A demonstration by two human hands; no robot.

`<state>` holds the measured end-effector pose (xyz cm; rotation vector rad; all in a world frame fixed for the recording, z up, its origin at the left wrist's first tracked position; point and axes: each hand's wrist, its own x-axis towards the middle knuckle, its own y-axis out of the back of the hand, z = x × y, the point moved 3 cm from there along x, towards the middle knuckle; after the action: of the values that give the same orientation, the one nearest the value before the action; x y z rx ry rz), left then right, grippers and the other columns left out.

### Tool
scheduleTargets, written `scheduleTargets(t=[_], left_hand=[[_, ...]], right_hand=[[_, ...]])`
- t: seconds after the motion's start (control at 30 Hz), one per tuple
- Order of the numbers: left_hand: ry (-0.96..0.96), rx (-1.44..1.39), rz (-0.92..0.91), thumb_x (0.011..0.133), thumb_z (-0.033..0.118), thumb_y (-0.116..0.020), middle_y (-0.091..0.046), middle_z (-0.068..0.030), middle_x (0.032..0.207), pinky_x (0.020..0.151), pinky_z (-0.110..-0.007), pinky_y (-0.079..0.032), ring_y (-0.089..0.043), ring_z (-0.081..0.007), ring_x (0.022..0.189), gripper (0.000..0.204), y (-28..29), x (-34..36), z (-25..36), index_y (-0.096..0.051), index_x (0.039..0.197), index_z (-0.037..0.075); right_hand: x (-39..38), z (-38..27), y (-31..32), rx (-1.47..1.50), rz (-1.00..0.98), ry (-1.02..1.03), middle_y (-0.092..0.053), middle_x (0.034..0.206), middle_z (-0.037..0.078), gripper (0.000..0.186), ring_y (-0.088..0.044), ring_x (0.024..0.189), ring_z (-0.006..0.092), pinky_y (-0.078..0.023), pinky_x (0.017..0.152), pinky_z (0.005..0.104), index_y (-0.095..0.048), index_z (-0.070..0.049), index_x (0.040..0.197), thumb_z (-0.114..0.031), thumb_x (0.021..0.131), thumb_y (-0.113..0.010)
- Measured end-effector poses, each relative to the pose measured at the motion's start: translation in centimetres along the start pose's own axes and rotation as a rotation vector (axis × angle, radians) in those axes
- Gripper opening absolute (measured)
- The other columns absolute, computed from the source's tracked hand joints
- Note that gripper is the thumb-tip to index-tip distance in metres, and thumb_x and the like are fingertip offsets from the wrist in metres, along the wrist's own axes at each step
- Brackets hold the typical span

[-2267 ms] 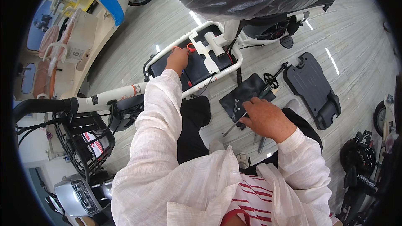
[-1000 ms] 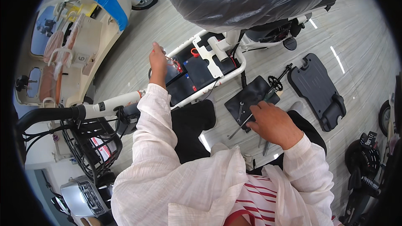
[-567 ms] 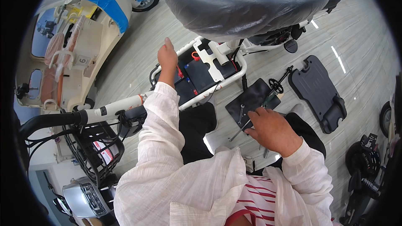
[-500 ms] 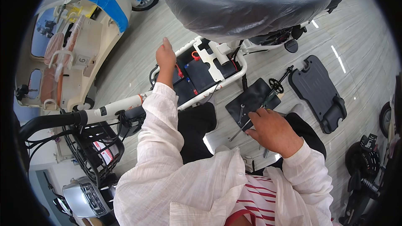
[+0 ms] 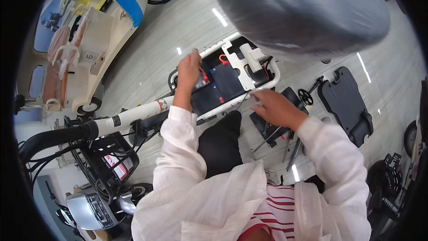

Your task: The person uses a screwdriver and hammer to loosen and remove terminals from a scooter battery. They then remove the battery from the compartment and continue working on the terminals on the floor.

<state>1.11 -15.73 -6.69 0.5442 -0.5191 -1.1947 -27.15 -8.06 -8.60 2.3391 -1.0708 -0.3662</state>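
Reaching into the open battery bay of a scooter frame on the floor, left hand curls at the far-left red wiring; whether its grip is closed cannot be told. Right hand rests open-fingered on the near white rail. Batteries likely heavy, rigid; wires soft—hold by connectors.

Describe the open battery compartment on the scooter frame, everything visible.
The battery compartment is a white-railed tray on the scooter's floor frame, lying uncovered and slanted across the view. It holds black blocks that look like batteries, with red wires and a white bracket across the top. The left hand rests on its far-left rail near the red wiring; the right hand reaches its near rail. A grey seat overhangs it.
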Motion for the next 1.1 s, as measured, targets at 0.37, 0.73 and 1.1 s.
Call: scheduleTargets(t=[0.37,0.73,1.1], left_hand=[[-0.367,-0.135,0.055,0.095,0.026,-0.059,-0.060,-0.0117,0.092,0.073,-0.034,-0.048,-0.058,-0.0288,0.080,0.028,0.2,-3.4,-1.8,-0.063,0.088,0.000],[-0.435,0.017,0.356,0.086,0.028,-0.068,-0.059,-0.0133,0.111,0.094,-0.041,-0.041,-0.051,-0.0303,0.107,0.032,4.7,-4.8,-4.8,-0.063,0.107,0.004],[-0.245,0.308,0.780,0.100,0.011,-0.042,-0.056,-0.0194,0.116,0.096,-0.038,-0.041,-0.054,-0.0280,0.107,0.027,6.4,-5.4,-12.0,-0.049,0.119,-0.007]], right_hand=[[20.9,0.5,-12.1,0.282,0.258,0.357,-0.061,0.106,0.012,0.019,-0.055,0.101,0.0353,-0.042,0.084,0.0445,-0.062,-0.012,0.099,-0.014,0.081,-0.066],[21.5,-0.5,-10.5,0.496,-0.069,0.257,-0.057,0.083,0.008,0.026,-0.054,0.075,0.0210,-0.045,0.070,0.0313,-0.055,-0.002,0.089,-0.027,0.097,-0.055],[25.0,0.7,-8.5,0.866,0.048,-0.152,-0.031,0.057,-0.001,0.053,-0.028,0.054,0.0121,-0.036,0.061,0.0294,-0.034,-0.012,0.063,-0.046,0.104,-0.038]])
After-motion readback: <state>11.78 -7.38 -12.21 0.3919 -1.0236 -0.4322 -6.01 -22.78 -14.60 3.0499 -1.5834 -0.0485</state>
